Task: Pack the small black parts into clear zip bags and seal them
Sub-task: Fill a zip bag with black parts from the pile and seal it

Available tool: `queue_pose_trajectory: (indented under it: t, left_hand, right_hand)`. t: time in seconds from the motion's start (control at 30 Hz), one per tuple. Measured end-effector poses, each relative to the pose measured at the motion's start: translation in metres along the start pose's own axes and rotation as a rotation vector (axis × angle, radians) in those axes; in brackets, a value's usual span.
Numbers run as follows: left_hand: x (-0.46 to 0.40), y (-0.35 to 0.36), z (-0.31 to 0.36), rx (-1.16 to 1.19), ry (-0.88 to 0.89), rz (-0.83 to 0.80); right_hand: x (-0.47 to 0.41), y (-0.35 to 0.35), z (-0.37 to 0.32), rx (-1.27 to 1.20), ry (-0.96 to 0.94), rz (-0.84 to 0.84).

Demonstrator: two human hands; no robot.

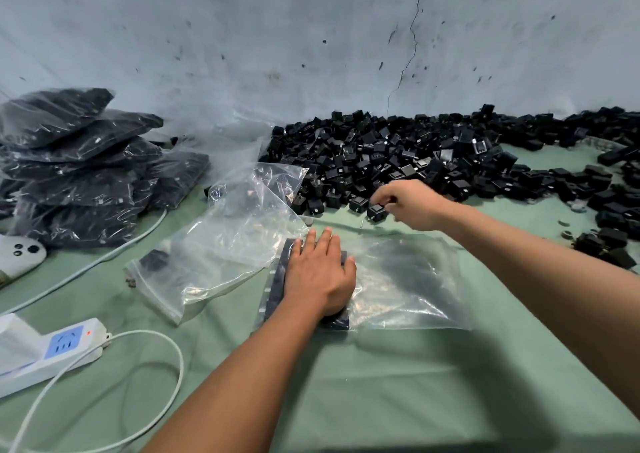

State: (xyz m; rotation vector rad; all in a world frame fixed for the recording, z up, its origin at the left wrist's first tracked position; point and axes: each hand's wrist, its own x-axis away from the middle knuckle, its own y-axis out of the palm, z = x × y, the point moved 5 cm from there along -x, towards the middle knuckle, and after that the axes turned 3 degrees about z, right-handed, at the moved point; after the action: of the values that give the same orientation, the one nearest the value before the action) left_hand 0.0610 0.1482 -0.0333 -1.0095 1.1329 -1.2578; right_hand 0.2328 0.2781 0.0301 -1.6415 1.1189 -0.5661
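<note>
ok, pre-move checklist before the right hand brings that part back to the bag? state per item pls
1. Right hand has a part: ok, its fingers pinch one black part at the near edge of the pile.
2. Bag held down: ok, left hand lies flat on the clear bag.
3. Parts already in the bag: ok, a dark row shows under and beside the left hand.
4. Bag mouth open: cannot tell, the plastic hides which edge is open.
5. Path from pile to bag: ok, bare green tabletop between them.
6. Spare bags: ok, empty bags lie to the left.
</note>
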Motion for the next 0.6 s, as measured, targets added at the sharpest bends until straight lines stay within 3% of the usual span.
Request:
queue_pose_trajectory:
  t: [0.07,0.13,0.3,0.37,0.47,0.53,0.6]
  left_hand:
    - [-0.001,0.001,0.0,0.007,-0.003,0.005]
    - [-0.001,0.002,-0.002,0.005,-0.008,0.013]
    - [-0.003,0.004,-0.002,-0.007,-0.003,0.024]
    - [-0.004,0.005,-0.003,0.001,-0.003,0.016]
    - [-0.003,0.006,-0.004,-0.01,0.0,0.01]
    - [-0.004,0.006,-0.003,-0.011,-0.001,0.01]
    - [-0.004,0.006,-0.003,-0.013,-0.003,0.009]
  right_hand:
    - [-0.013,0.02,-0.012,0.234,-0.101,-0.164]
    - [-0.017,0.038,-0.009,0.367,-0.088,-0.246]
    - [-0.005,0.032,0.008,0.314,0.009,-0.11]
    - [0.007,0.012,0.02,0.147,0.091,0.032]
    - [0.039,-0.019,0.049,-0.329,0.314,0.248]
    - [0.065,-0.027,0.071,-0.545,0.472,0.208]
    - [0.095,-0.025,0.087,-0.559,0.571,0.006]
